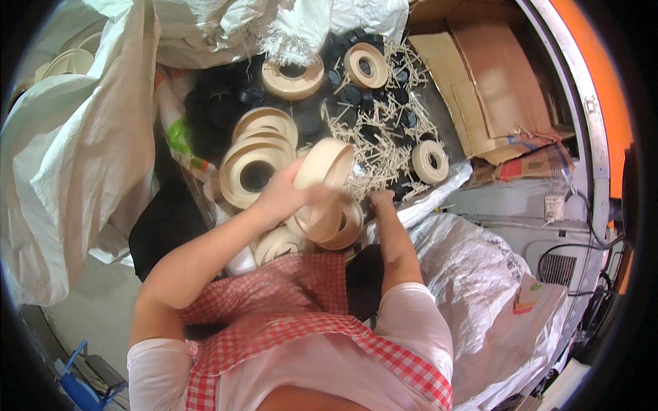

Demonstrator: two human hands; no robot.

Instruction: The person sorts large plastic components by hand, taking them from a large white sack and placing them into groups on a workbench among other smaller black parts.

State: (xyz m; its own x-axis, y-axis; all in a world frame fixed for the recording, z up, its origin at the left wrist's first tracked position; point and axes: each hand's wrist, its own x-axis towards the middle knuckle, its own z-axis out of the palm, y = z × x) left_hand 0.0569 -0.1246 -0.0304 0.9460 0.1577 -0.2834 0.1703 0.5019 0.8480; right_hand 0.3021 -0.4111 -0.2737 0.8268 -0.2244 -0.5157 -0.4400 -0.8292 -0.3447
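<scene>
My left hand (284,195) grips a cream plastic ring (327,159), which is tilted up in front of me. Just below the hand, more cream rings (346,229) lie in my lap area, partly blurred. A stack of cream rings (236,181) rests to the left of the held one. My right hand (382,199) is closed at the near edge of a heap of short cream plastic sticks (373,147). Whatever its fingers may hold is hidden.
Farther off lie single cream rings (365,46) among black round parts (351,94). White woven sacks (82,157) drape the left and far sides, and another sack (473,301) spreads at right. An opened cardboard box (500,75) stands at the far right, near cables (572,246).
</scene>
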